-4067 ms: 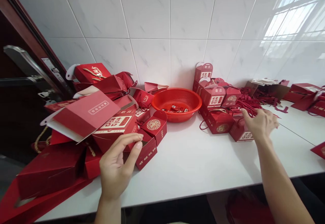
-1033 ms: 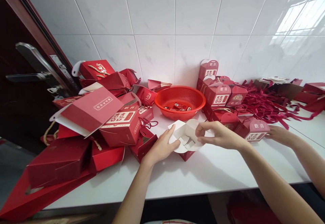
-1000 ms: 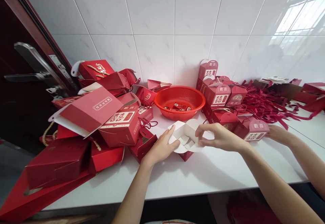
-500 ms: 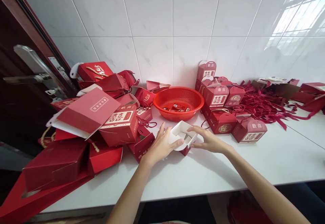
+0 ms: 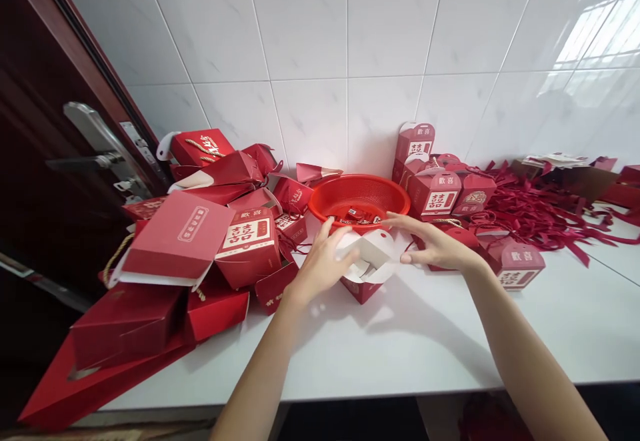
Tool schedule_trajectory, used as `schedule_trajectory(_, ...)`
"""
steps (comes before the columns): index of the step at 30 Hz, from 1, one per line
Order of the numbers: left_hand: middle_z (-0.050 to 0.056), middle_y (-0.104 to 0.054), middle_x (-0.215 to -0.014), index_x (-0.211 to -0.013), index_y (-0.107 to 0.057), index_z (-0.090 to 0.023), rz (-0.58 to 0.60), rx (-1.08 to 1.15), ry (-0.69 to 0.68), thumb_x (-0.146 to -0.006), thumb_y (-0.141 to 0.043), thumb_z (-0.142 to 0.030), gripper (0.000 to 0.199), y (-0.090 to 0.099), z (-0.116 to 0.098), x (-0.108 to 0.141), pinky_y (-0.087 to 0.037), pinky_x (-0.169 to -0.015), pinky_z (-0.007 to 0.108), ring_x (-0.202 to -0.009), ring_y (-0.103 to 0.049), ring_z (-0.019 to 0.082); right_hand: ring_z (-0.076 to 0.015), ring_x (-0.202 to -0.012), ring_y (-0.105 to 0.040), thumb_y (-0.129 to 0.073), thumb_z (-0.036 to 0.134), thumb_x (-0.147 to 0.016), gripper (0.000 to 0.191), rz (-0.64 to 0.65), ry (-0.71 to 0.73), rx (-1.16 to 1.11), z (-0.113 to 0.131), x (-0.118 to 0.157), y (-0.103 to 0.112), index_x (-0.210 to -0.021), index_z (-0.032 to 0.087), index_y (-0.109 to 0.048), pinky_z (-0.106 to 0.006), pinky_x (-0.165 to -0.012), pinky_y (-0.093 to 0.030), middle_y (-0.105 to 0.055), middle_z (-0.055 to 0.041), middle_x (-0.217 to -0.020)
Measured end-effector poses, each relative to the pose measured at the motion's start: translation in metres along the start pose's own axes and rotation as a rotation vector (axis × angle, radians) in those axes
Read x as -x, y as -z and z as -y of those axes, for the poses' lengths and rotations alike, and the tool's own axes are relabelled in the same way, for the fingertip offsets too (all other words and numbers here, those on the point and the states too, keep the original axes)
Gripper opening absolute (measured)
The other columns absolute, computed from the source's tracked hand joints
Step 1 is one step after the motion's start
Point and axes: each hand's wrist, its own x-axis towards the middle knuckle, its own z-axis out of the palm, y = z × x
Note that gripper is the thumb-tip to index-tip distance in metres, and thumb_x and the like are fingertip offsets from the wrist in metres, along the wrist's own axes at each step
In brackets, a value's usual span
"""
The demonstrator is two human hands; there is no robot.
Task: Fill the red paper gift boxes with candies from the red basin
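A small red gift box (image 5: pixel 364 287) with a white inside stands on the white table, its top flaps spread outward. My left hand (image 5: pixel 323 264) is at its left side, the thumb over the inside of a flap and the fingers outside it. To the right, my right hand (image 5: pixel 433 241) is open, fingers stretched out and apart from the box, with nothing in it. Just behind the box sits a red plastic basket (image 5: pixel 363 184) with several small wrapped items (image 5: pixel 356 214) in its bottom.
A pile of red boxes (image 5: pixel 175 234) covers the table's left side, near a dark door with a metal handle (image 5: pixel 90 127). Several closed gift boxes (image 5: pixel 435 191) are stacked at the right, beside a heap of dark red ribbons (image 5: pixel 533 207). A tiled wall (image 5: pixel 307 114) rises behind.
The box's flaps have spread outward. My right hand has come off the box and moved right, its fingers opening. The view has shifted slightly.
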Motion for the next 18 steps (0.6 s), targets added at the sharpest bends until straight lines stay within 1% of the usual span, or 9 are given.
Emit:
schedule_trajectory(3, 0.010, -0.060, -0.141, -0.125, -0.067, -0.019, -0.058, 0.083, -0.082, -0.091, -0.059, -0.033, 0.038, 0.009, -0.021, -0.036, -0.042, -0.113, 0.033, -0.134, -0.054, 0.023, -0.0303, -0.127, -0.059, -0.073, 0.055, -0.081, 0.055, -0.167, -0.004, -0.183, -0.007, -0.007, -0.007, -0.126, 0.024, -0.067, -0.044, -0.107, -0.047, -0.063, -0.0106, -0.138)
schedule_trajectory(4, 0.009, -0.064, -0.135, -0.127, -0.066, -0.019, -0.036, 0.103, -0.070, -0.093, -0.056, -0.031, 0.037, 0.010, -0.027, -0.051, -0.045, -0.107, 0.028, -0.126, -0.060, 0.020, -0.0289, -0.120, -0.064, -0.072, 0.055, -0.082, 0.050, -0.223, -0.015, -0.231, -0.011, -0.009, -0.012, -0.120, 0.023, -0.069, -0.041, -0.102, -0.051, -0.068, -0.0106, -0.130)
schedule_trajectory(6, 0.005, -0.067, -0.132, -0.131, -0.063, -0.022, 0.106, -0.001, 0.038, -0.096, -0.050, -0.029, 0.039, 0.010, -0.032, -0.084, -0.046, -0.102, 0.022, -0.119, -0.062, 0.015, -0.0267, -0.106, -0.070, -0.073, 0.055, -0.081, 0.043, -0.319, -0.040, -0.284, -0.020, -0.011, -0.021, -0.107, 0.021, -0.072, -0.038, -0.093, -0.055, -0.075, -0.0094, -0.113)
schedule_trajectory(8, 0.007, -0.073, -0.119, -0.119, -0.070, -0.019, 0.209, -0.069, 0.146, -0.090, -0.057, -0.028, 0.032, 0.005, -0.031, -0.116, -0.049, -0.095, 0.025, -0.109, -0.067, 0.020, -0.0252, -0.097, -0.071, -0.074, 0.055, -0.079, 0.040, -0.385, -0.055, -0.305, -0.029, -0.011, -0.028, -0.098, 0.020, -0.074, -0.036, -0.088, -0.056, -0.077, -0.0081, -0.102)
schedule_trajectory(10, 0.010, -0.076, -0.097, -0.096, -0.076, -0.015, 0.356, -0.132, 0.260, -0.077, -0.073, -0.029, 0.023, -0.004, -0.025, -0.143, -0.053, -0.086, 0.032, -0.095, -0.070, 0.027, -0.0241, -0.090, -0.072, -0.074, 0.055, -0.078, 0.039, -0.427, -0.065, -0.318, -0.037, -0.010, -0.031, -0.093, 0.020, -0.074, -0.036, -0.084, -0.056, -0.077, -0.0075, -0.095)
schedule_trajectory(12, 0.011, -0.075, -0.082, -0.080, -0.075, -0.014, 0.486, -0.180, 0.363, -0.063, -0.086, -0.028, 0.025, -0.016, -0.017, -0.162, -0.054, -0.082, 0.039, -0.088, -0.070, 0.031, -0.0231, -0.085, -0.071, -0.074, 0.055, -0.078, 0.038, -0.460, -0.071, -0.325, -0.042, -0.008, -0.031, -0.091, 0.019, -0.073, -0.035, -0.081, -0.056, -0.077, -0.0071, -0.090)
schedule_trajectory(13, 0.010, -0.074, -0.080, -0.077, -0.074, -0.013, 0.536, -0.191, 0.405, -0.061, -0.089, -0.027, 0.026, -0.022, -0.013, -0.169, -0.054, -0.083, 0.041, -0.087, -0.070, 0.032, -0.0227, -0.083, -0.071, -0.074, 0.054, -0.078, 0.038, -0.473, -0.074, -0.322, -0.044, -0.007, -0.030, -0.090, 0.019, -0.073, -0.034, -0.079, -0.056, -0.077, -0.0071, -0.088)
schedule_trajectory(15, 0.009, -0.074, -0.086, -0.084, -0.073, -0.013, 0.594, -0.181, 0.454, -0.069, -0.086, -0.028, 0.025, -0.036, -0.004, -0.179, -0.055, -0.085, 0.044, -0.090, -0.070, 0.028, -0.0223, -0.080, -0.071, -0.072, 0.053, -0.079, 0.037, -0.486, -0.077, -0.307, -0.045, -0.006, -0.029, -0.089, 0.018, -0.073, -0.033, -0.076, -0.056, -0.076, -0.0073, -0.085)
schedule_trajectory(18, 0.007, -0.070, -0.105, -0.104, -0.068, -0.013, 0.579, -0.086, 0.440, -0.091, -0.069, -0.033, 0.024, -0.055, 0.008, -0.187, -0.056, -0.087, 0.042, -0.096, -0.068, 0.021, -0.0223, -0.076, -0.071, -0.070, 0.052, -0.081, 0.035, -0.481, -0.078, -0.257, -0.044, -0.005, -0.028, -0.089, 0.018, -0.072, -0.032, -0.072, -0.056, -0.076, -0.0074, -0.082)
